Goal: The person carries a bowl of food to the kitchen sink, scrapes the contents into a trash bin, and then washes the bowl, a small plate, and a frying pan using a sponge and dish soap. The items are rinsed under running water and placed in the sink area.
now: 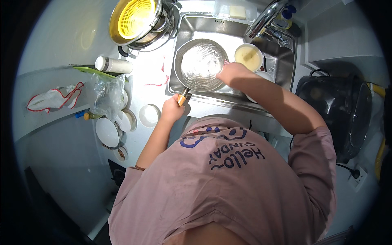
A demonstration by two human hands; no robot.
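Note:
A round metal pan with a wet, glaring inside is over the left part of a stainless steel sink. My left hand grips its wooden-ended handle at the front edge of the counter. At the pan's right rim is my right hand, its fingers closed around a pinkish-red scrap that looks like cloth; most of it is hidden. Right of the pan, a bowl of cloudy yellowish liquid sits in the sink. Partly under my right forearm are white dishes.
A chrome faucet arches over the sink's back right. Stacked pots with a yellow colander stand at back left. White bowls, a white bottle and a clear plastic bag line the left. A dark appliance stands right.

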